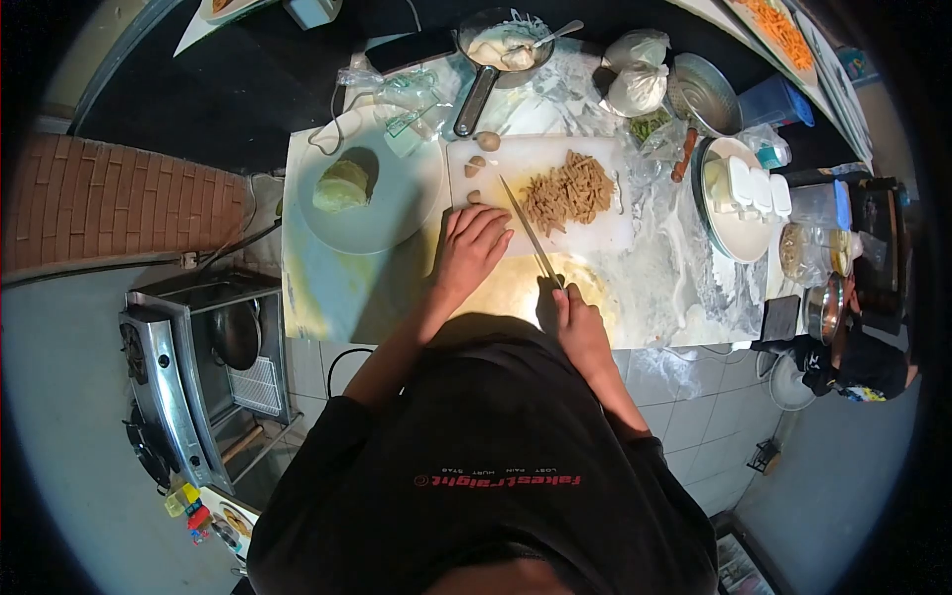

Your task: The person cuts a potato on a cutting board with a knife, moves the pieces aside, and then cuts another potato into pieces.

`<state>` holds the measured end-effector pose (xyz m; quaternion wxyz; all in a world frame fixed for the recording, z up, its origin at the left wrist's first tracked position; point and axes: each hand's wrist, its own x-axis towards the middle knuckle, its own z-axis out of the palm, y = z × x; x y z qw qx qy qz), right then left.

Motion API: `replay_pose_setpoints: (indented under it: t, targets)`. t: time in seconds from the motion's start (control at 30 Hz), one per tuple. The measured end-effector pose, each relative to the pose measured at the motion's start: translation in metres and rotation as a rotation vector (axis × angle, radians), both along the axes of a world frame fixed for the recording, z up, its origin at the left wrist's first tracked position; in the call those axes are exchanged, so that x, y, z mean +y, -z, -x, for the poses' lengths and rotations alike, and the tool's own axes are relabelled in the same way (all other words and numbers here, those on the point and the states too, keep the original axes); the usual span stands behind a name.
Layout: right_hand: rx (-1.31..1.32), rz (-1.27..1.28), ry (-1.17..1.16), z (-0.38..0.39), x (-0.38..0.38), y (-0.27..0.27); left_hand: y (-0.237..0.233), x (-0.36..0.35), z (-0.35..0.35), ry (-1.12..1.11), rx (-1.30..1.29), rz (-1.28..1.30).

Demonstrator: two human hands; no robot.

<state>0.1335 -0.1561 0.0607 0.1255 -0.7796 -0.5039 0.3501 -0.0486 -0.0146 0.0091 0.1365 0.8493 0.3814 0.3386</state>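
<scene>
My right hand [577, 322] is closed round the handle of a knife [528, 224], whose blade points away from me across a white cutting board [508, 164]. Left of the blade, my left hand [476, 243] rests at the board's lower left edge, fingers bent and close together; whether they hold anything is hidden. Just beyond its fingertips lie small brown pieces [474, 169], with a rounder brown piece [488, 141] at the board's top edge. Right of the knife is a pile of chopped light-brown strips [573, 191].
A large plate [397, 213] with a cabbage piece [340, 186] is at left. Behind the board stands a pan [476, 99] with a spoon. Plastic bags [637, 87], a metal bowl [704, 94] and a plate with white containers [739, 233] are at right. Another person [863, 362] is far right.
</scene>
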Motion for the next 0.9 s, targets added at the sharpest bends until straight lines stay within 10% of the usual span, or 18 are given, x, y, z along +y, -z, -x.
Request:
replay_pose_setpoints:
  t: [0.9]
  targets:
    - [-0.051,0.044,-0.078,-0.0029,0.0061,-0.0086,0.0082,-0.0007,-0.0001,-0.005,0.015,-0.034]
